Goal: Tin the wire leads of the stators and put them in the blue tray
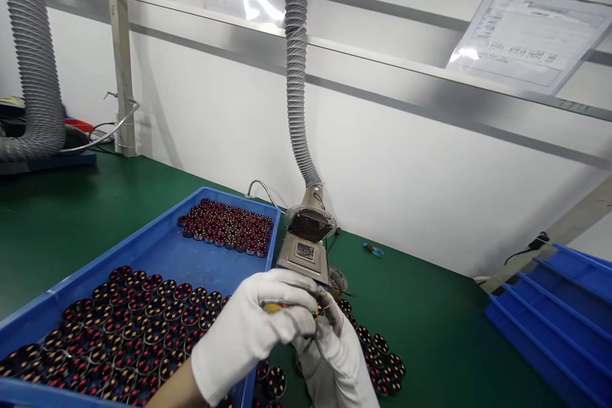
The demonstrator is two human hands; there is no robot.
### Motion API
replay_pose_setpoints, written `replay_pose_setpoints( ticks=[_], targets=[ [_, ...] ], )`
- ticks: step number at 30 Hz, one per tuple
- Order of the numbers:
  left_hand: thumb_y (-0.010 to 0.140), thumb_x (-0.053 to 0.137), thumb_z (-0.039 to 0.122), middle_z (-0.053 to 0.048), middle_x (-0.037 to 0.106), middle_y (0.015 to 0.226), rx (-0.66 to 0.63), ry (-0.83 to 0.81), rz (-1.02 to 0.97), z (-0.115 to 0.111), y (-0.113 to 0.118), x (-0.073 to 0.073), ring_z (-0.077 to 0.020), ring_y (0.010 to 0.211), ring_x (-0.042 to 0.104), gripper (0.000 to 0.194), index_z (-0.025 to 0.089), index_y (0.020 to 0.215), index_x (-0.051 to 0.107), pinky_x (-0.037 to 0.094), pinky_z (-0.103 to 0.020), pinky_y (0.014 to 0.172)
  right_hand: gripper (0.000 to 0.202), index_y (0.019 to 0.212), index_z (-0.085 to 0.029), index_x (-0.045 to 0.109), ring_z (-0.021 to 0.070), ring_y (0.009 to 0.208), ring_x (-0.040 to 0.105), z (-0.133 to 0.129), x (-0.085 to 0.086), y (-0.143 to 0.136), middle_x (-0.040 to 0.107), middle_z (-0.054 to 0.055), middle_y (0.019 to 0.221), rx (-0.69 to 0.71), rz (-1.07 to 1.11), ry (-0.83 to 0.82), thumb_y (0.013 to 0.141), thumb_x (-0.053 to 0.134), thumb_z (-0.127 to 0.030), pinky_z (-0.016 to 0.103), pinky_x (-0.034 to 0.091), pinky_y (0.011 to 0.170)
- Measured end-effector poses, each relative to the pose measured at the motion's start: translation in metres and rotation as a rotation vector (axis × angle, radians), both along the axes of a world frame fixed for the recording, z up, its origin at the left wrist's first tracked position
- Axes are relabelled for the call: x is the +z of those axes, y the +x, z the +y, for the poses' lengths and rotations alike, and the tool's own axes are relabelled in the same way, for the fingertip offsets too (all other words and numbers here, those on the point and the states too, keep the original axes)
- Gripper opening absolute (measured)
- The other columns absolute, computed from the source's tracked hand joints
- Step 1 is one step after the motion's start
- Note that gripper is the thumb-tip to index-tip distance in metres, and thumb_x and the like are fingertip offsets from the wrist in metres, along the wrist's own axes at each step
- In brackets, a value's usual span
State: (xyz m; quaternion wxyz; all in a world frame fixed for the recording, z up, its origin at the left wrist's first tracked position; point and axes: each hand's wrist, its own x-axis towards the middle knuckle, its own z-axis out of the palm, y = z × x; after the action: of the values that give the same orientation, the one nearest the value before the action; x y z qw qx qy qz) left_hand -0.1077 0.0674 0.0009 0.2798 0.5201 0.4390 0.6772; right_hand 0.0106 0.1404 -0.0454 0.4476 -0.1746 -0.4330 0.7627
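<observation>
Gloves [239,331] are showing matt white cloth. Tray [201,264] is looking smooth blue plastic, slight sheen. Round parts [276,382] are glinting metallic along edges. Hose [296,70] is reading ribbed grey plastic, matt. Boxy fixture [290,256] is showing dull bare metal. Sheet sleeves [530,44] are throwing glossy plastic glare over paper. Bench [440,331] is looking smooth, matt.

Backed by plain white wall [406,185], streaked with soft shadows. Crossed higher up by slanting grey metal rails [430,86], meeting pale upright post [122,70] toward left. Hung above with printed sheets [530,41] in clear sleeves, flecked with bright glare. Fitted with ribbed grey hoses [296,64], at far left and mid-view. Furnished below with green worktop [444,344], reaching back to wall.
</observation>
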Motion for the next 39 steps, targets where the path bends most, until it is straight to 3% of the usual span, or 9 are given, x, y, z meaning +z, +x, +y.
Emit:
replay_pose_setpoints(
  ticks=[6,9,11,14,21,25,30,35,39],
  targets=[
    [0.072,0.065,0.017,0.001,0.071,0.074,0.186,0.246,-0.009,-0.005,-0.002,-0.005,-0.0151,0.079,0.063,0.011,0.023,0.065,0.071,0.050,-0.020,0.075,0.032,0.080,-0.020,0.069,0.0195,0.077,0.066,-0.002,0.000,-0.006,0.071,0.004,0.080,0.031,0.000,0.001,0.053,0.084,-0.030,0.034,0.052,0.077],
    [0.069,0.065,0.015,-0.001,0.070,0.095,0.248,0.103,-0.037,-0.009,-0.004,-0.003,-0.0173,0.092,0.062,0.016,0.024,0.080,0.072,0.049,-0.023,0.082,0.032,0.085,-0.020,0.067,0.0204,0.073,0.067,-0.001,0.001,-0.004,0.071,0.006,0.082,0.098,0.038,-0.069,0.059,0.081,-0.031,0.038,0.054,0.074],
    [0.063,0.068,0.013,-0.003,0.068,0.106,0.168,-0.024,0.043,-0.007,-0.002,-0.002,-0.0202,0.097,0.061,0.029,0.022,0.090,0.071,0.048,-0.028,0.087,0.032,0.084,-0.020,0.068,0.0200,0.071,0.067,0.003,0.003,-0.003,0.072,0.006,0.083,0.110,0.035,-0.087,0.057,0.082,-0.028,0.036,0.055,0.072],
    [0.067,0.064,0.017,-0.005,0.071,0.090,0.036,0.016,0.140,-0.002,0.001,-0.003,-0.0203,0.086,0.063,0.015,0.019,0.079,0.073,0.049,-0.030,0.081,0.030,0.076,-0.020,0.069,0.0190,0.070,0.066,0.009,0.006,-0.002,0.072,0.005,0.079,0.185,-0.007,-0.105,0.051,0.085,-0.023,0.033,0.055,0.070],
    [0.074,0.057,0.019,-0.005,0.071,0.079,0.258,0.044,-0.071,-0.005,-0.007,-0.004,-0.0179,0.073,0.063,0.012,0.017,0.070,0.068,0.051,-0.027,0.069,0.034,0.088,-0.024,0.070,0.0136,0.062,0.065,-0.009,0.016,0.003,0.073,0.004,0.079,0.294,0.047,-0.237,0.058,0.081,-0.038,0.025,0.054,0.055],
    [0.063,0.069,0.011,-0.005,0.065,0.113,0.120,-0.052,0.165,-0.011,-0.008,0.001,-0.0225,0.104,0.058,0.036,0.021,0.097,0.069,0.043,-0.033,0.095,0.028,0.086,-0.024,0.071,0.0166,0.076,0.066,-0.019,0.021,0.006,0.073,0.004,0.088,0.284,0.095,-0.276,0.062,0.079,-0.038,0.031,0.055,0.068],
    [0.061,0.076,0.014,-0.006,0.069,0.103,-0.038,0.058,0.298,-0.005,-0.004,0.003,-0.0224,0.097,0.061,0.036,0.023,0.096,0.071,0.047,-0.032,0.086,0.031,0.088,-0.026,0.070,0.0161,0.084,0.064,-0.017,0.018,0.003,0.071,0.002,0.090,0.258,0.086,-0.250,0.063,0.077,-0.042,0.029,0.055,0.070],
    [0.069,0.069,0.019,-0.004,0.073,0.080,-0.080,0.180,0.031,0.005,-0.004,-0.006,-0.0191,0.080,0.064,0.007,0.020,0.074,0.074,0.050,-0.029,0.079,0.025,0.088,-0.025,0.070,0.0137,0.068,0.066,-0.020,0.019,-0.002,0.071,0.001,0.080,0.339,0.080,-0.259,0.066,0.076,-0.036,0.025,0.053,0.060],
    [0.068,0.061,0.015,-0.002,0.071,0.069,0.068,0.110,-0.278,0.001,-0.007,-0.005,-0.0182,0.071,0.065,0.010,0.018,0.063,0.070,0.053,-0.027,0.069,0.029,0.084,-0.022,0.072,0.0130,0.065,0.067,-0.022,0.026,0.000,0.073,0.005,0.078,0.395,0.067,-0.297,0.060,0.080,-0.036,0.022,0.052,0.061]
  ],
)
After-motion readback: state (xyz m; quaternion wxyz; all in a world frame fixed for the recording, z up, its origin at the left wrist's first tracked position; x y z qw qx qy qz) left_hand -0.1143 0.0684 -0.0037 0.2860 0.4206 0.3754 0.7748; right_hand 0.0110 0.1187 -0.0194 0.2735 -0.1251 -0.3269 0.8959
